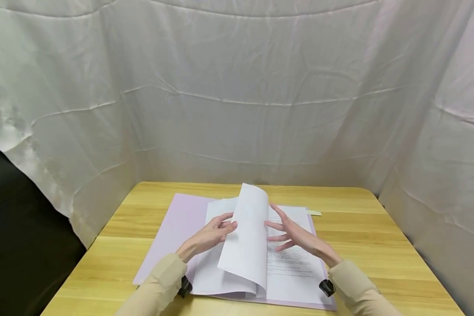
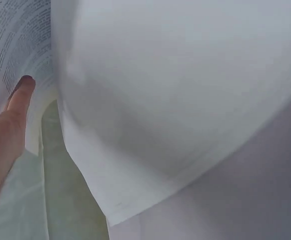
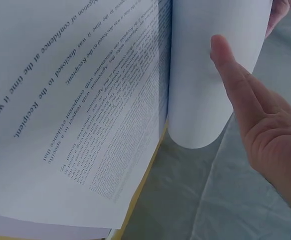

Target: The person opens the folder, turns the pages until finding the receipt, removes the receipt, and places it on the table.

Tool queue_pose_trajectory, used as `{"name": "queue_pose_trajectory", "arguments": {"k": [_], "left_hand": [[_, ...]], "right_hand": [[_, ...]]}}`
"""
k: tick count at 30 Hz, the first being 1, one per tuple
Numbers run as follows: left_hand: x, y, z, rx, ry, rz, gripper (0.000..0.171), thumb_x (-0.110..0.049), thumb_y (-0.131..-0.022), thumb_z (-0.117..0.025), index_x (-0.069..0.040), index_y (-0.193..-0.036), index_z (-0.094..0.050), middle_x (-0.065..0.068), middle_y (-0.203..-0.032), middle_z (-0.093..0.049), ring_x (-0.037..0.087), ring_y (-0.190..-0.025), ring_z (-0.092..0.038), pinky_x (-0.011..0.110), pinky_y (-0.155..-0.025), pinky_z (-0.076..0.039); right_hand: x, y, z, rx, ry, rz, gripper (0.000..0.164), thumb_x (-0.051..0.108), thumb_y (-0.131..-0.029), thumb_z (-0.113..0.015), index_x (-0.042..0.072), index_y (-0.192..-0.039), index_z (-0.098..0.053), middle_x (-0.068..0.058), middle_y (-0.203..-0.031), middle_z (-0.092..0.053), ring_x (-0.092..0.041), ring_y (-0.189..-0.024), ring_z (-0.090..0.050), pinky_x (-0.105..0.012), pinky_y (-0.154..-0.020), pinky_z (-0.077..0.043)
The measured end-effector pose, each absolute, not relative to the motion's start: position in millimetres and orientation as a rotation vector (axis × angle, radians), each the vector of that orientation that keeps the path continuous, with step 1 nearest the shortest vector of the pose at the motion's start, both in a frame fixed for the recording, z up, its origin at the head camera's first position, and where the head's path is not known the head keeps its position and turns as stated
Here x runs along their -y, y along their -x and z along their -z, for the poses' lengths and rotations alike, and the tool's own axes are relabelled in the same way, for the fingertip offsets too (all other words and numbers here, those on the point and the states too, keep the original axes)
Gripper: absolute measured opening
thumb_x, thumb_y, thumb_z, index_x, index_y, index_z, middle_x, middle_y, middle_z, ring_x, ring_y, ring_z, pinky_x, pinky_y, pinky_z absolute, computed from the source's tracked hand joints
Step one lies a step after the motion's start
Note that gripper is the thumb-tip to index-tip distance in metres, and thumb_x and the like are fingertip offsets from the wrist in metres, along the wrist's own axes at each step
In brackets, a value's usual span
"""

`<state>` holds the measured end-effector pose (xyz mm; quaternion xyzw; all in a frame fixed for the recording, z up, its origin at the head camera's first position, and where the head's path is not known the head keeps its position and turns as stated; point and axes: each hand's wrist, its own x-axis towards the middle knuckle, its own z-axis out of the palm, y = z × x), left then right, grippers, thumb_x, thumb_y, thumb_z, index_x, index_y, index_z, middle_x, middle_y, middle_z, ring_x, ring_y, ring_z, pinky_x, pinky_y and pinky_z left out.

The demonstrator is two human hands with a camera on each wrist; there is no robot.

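A white sheet of paper (image 1: 249, 232) stands up in a curl over the middle of an open purple folder (image 1: 183, 219). My left hand (image 1: 209, 237) holds this sheet at its left edge, thumb on the near face and fingers going behind. On the other side my right hand (image 1: 296, 235) has its fingers spread, the fingertips close by the curled sheet. Under the right hand lies a printed page (image 3: 75, 110) with lines of text. Turned white sheets (image 2: 175, 110) lie on the left side of the folder.
A pale tab (image 1: 314, 213) sticks out past the folder's right edge. The folder lies on a wood-grain table (image 1: 363, 237). Light grey curtains (image 1: 260, 96) hang around the back and sides, and a dark surface (image 1: 19, 245) shows at lower left.
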<state>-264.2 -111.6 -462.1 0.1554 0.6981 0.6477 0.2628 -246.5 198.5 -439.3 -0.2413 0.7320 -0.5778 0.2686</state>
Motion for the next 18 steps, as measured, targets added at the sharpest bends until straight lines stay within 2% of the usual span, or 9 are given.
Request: {"name": "queue_pose_trajectory", "arguments": {"k": [4, 7, 9, 12, 15, 18], "left_hand": [[106, 268, 462, -1.927, -0.352, -1.814, 0.083, -0.030, -0.099, -0.066, 0.003, -0.158, -0.018, 0.030, -0.146, -0.050, 0.031, -0.126, -0.060, 0.051, -0.113, -0.047], [103, 270, 463, -1.978, -0.282, -1.874, 0.082, -0.019, -0.092, -0.074, 0.004, -0.155, -0.025, 0.031, -0.139, -0.056, 0.025, -0.111, -0.068, 0.043, -0.099, -0.058], [103, 271, 463, -2.034, -0.204, -1.904, 0.083, -0.014, -0.088, -0.078, 0.005, -0.153, -0.030, 0.032, -0.139, -0.056, 0.025, -0.110, -0.069, 0.043, -0.097, -0.058], [105, 272, 465, -2.062, -0.087, -1.950, 0.085, -0.007, -0.084, -0.079, 0.005, -0.153, -0.030, 0.035, -0.144, -0.049, 0.035, -0.118, -0.065, 0.050, -0.102, -0.054], [108, 272, 467, -2.071, -0.002, -1.960, 0.090, -0.005, -0.082, -0.080, 0.004, -0.154, -0.026, 0.035, -0.149, -0.043, 0.044, -0.127, -0.058, 0.055, -0.104, -0.051], [113, 273, 469, -2.115, 0.041, -1.930, 0.094, -0.008, -0.080, -0.083, 0.001, -0.154, -0.024, 0.034, -0.151, -0.041, 0.046, -0.129, -0.055, 0.055, -0.105, -0.050]], "right_hand": [[-196, 245, 440, -2.013, 0.654, 1.533, 0.059, 0.054, -0.108, -0.009, 0.036, -0.161, 0.009, -0.024, -0.164, -0.024, -0.048, -0.136, -0.050, -0.052, -0.097, -0.058], [-195, 244, 440, -2.039, 0.660, 1.523, 0.060, 0.051, -0.108, -0.008, 0.030, -0.162, 0.009, -0.024, -0.164, -0.025, -0.048, -0.135, -0.051, -0.051, -0.096, -0.058], [-194, 243, 440, -2.055, 0.660, 1.519, 0.061, 0.051, -0.109, -0.008, 0.027, -0.163, 0.008, -0.024, -0.163, -0.026, -0.048, -0.134, -0.052, -0.051, -0.096, -0.059], [-196, 244, 442, -2.077, 0.666, 1.522, 0.062, 0.050, -0.109, -0.010, 0.023, -0.163, 0.004, -0.026, -0.162, -0.029, -0.050, -0.133, -0.052, -0.053, -0.097, -0.058], [-201, 246, 448, -2.131, 0.664, 1.522, 0.062, 0.046, -0.111, -0.017, 0.017, -0.163, -0.003, -0.030, -0.159, -0.033, -0.052, -0.131, -0.053, -0.054, -0.099, -0.056], [-210, 249, 454, -2.221, 0.642, 1.509, 0.059, 0.038, -0.112, -0.026, 0.009, -0.162, -0.012, -0.033, -0.154, -0.040, -0.051, -0.128, -0.056, -0.055, -0.101, -0.055]]}}
